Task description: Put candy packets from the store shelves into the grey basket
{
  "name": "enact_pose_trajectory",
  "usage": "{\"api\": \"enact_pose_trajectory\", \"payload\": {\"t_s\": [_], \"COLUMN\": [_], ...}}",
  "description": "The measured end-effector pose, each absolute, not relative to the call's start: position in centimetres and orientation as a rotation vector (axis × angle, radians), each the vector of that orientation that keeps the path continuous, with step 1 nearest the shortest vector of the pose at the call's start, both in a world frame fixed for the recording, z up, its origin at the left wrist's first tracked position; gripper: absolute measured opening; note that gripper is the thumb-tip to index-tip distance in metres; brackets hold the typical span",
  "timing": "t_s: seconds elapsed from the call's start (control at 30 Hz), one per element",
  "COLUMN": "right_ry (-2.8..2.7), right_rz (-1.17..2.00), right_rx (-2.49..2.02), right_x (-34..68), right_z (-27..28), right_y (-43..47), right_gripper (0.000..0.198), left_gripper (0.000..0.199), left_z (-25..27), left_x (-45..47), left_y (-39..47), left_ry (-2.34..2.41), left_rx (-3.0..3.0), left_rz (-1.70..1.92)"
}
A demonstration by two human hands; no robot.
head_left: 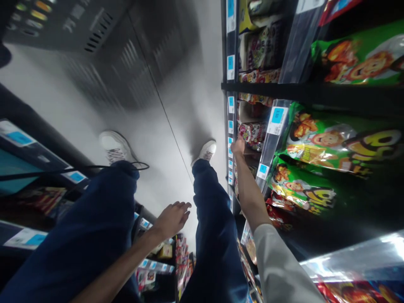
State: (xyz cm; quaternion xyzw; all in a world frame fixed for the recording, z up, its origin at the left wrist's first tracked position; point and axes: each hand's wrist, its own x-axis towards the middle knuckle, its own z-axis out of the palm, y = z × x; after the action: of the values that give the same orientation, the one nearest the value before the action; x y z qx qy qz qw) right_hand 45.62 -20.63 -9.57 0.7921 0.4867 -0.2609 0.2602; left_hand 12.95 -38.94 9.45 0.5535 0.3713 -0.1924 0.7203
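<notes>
My right hand (238, 147) reaches to the front edge of a low shelf on the right, its fingers curled. The fingertips are at the near edge of a pink-and-white snack packet (253, 131) on that shelf; whether they grip it is hidden. Beside that hand, blue-and-white price labels (231, 126) line the shelf edge. My left hand (173, 219) hangs in the air between my legs, fingers loosely stretched and apart, holding nothing.
Large green snack bags (328, 139) fill shelves at the right. A dark grey plastic basket (97, 25) is at the upper left. Another shelf edge (41, 158) runs along the left. My white shoes (115, 145) stand on the grey floor (170, 168); a black cable (94, 167) crosses my leg.
</notes>
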Motion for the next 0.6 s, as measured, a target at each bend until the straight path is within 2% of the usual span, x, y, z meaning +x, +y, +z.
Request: {"api": "enact_pose_trajectory", "payload": {"t_s": [0.07,0.2,0.27,0.6], "right_ry": [1.273,1.287,1.362,1.241], "right_rz": [-0.708,-0.627,-0.693,-0.969], "right_rx": [2.155,2.299,2.358,2.32], "right_x": [45.4,45.3,45.4,48.0], "right_z": [-9.6,-10.1,-10.8,-13.7], "right_y": [-20.4,-19.7,-19.2,-17.9], "right_gripper": [0.06,0.044,0.045,0.089], "left_gripper": [0.04,0.038,0.038,0.036], "left_z": [9.6,9.8,9.8,9.2], "left_x": [12.9,12.9,12.9,13.1], "left_y": [-38.6,-38.1,-38.1,-39.1], "left_ry": [0.82,0.818,0.816,0.837], "left_rx": [1.219,1.199,1.195,1.206], "left_rz": [-0.425,-0.431,-0.437,-0.394]}}
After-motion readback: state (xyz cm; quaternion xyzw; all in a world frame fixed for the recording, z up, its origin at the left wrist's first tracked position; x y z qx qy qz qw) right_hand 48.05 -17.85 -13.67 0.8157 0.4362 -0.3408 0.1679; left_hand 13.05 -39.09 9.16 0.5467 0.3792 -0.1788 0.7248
